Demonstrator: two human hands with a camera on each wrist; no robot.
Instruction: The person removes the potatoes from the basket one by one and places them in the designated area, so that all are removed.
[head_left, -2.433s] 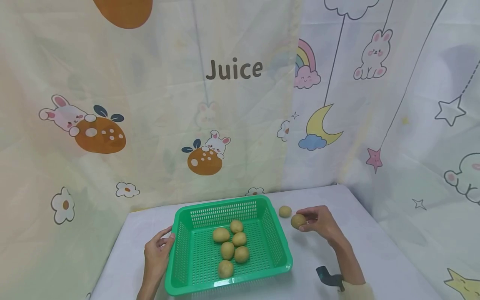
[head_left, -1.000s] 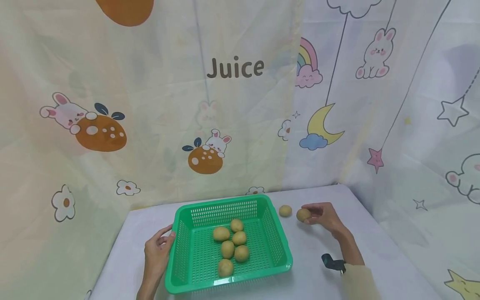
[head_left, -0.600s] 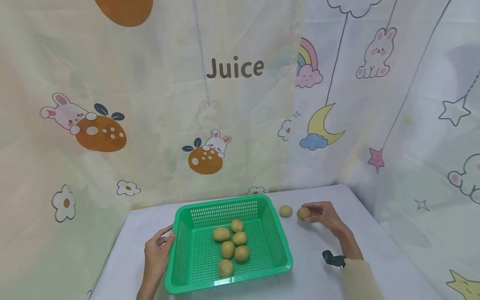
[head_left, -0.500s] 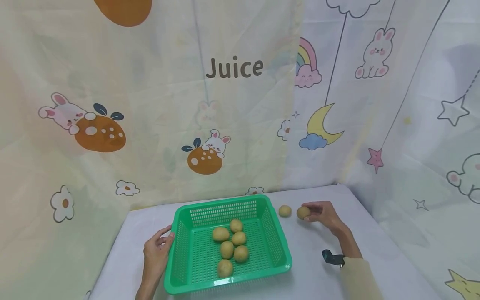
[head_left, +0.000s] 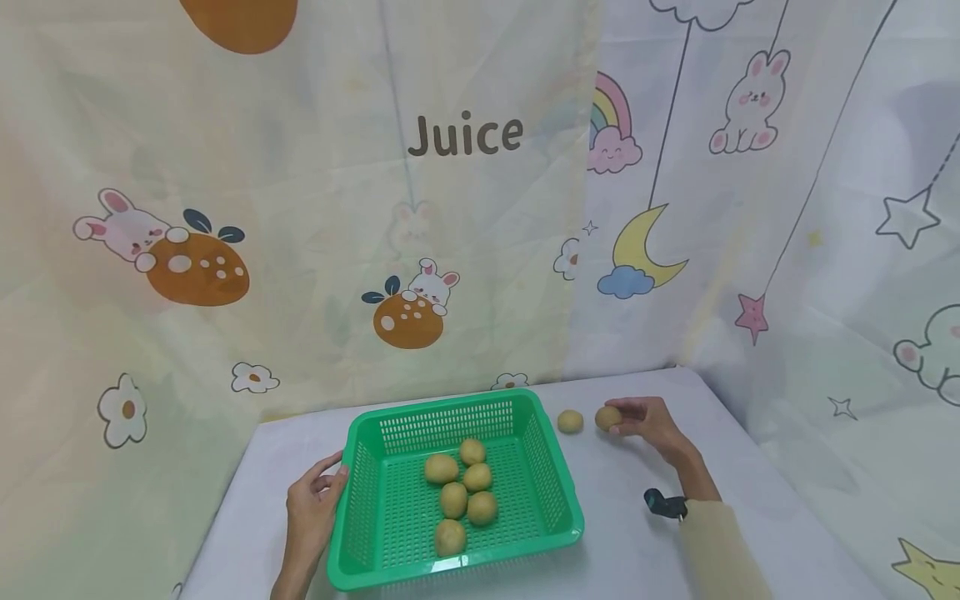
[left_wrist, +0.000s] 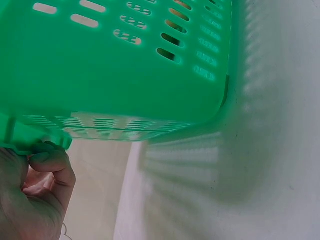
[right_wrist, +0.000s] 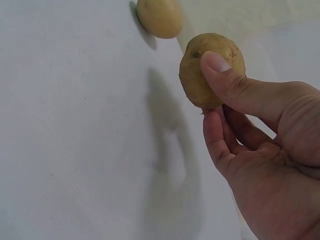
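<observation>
— Fingers [right_wrist: 215, 132] of the right hand [head_left: 654, 425]: drawn in narrow, with the thumb, on one held potato [head_left: 606, 418]. Position?

— Two o'clock from the basket [head_left: 480, 557], off its far corner. It appears just clear of the table [head_left: 615, 496].

— Left hand [head_left: 311, 498]?

— At nine o'clock, fingers curled at the basket's side edge. I take that as steadying it.

— Give the count.

— Six potatoes [head_left: 453, 500] inside, in a loose cluster running from twelve o'clock down to six. One in the right hand. One loose potato [head_left: 570, 422] on the table, at nine o'clock from the held one, apart from it and from the basket.

— Progress?

— Partway, in my judgement. Six have a place in the basket; two lie outside it.

— Outstanding items?

— First, the held potato, not yet set down. Second, the loose one, which neither hand touches.

— Faults noted?

— None seen. The basket sits upright, and its six lie side by side on the floor of it, none stacked.
</observation>
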